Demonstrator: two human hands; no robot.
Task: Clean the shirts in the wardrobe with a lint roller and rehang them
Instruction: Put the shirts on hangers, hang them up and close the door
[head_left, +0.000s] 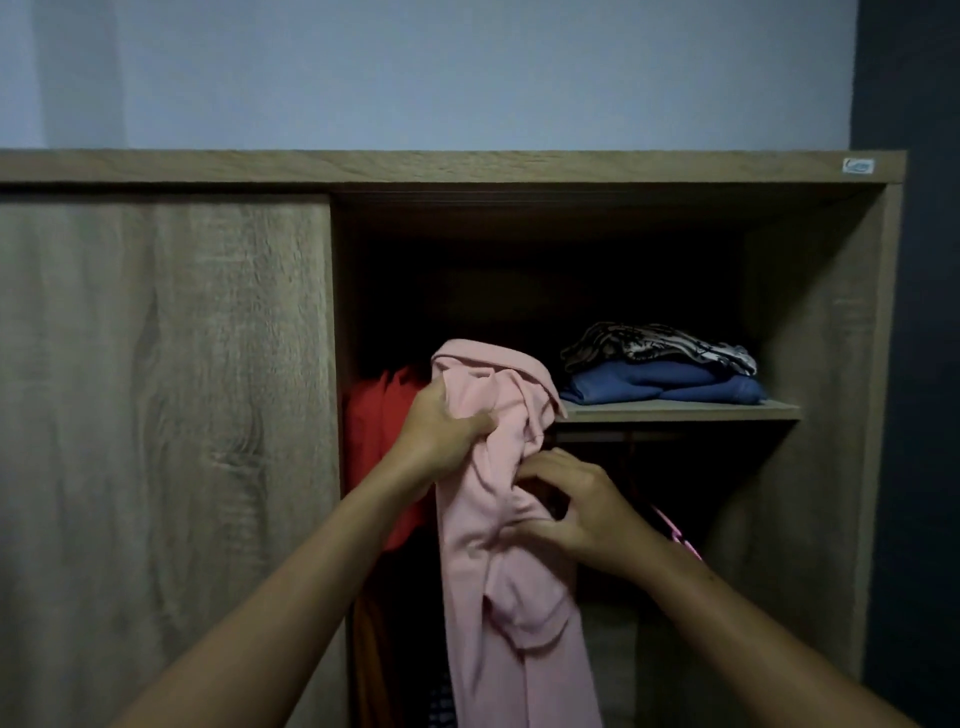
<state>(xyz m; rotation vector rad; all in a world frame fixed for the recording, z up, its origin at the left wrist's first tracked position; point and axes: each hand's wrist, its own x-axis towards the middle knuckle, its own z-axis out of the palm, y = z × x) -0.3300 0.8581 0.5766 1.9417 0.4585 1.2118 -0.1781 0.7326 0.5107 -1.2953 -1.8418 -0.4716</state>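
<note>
Pink shirt (498, 545) hangs long-ways down in front of the open wardrobe (810, 322), top bunched tight in left hand (441, 431), w/ right hand (576, 512) pinching its collar part just beside, lower & nearer the pink hanger (675, 532).

One pink shirt (498, 519), one red shirt (371, 431), two folded garments (660, 364), two hands (582, 506).
</note>
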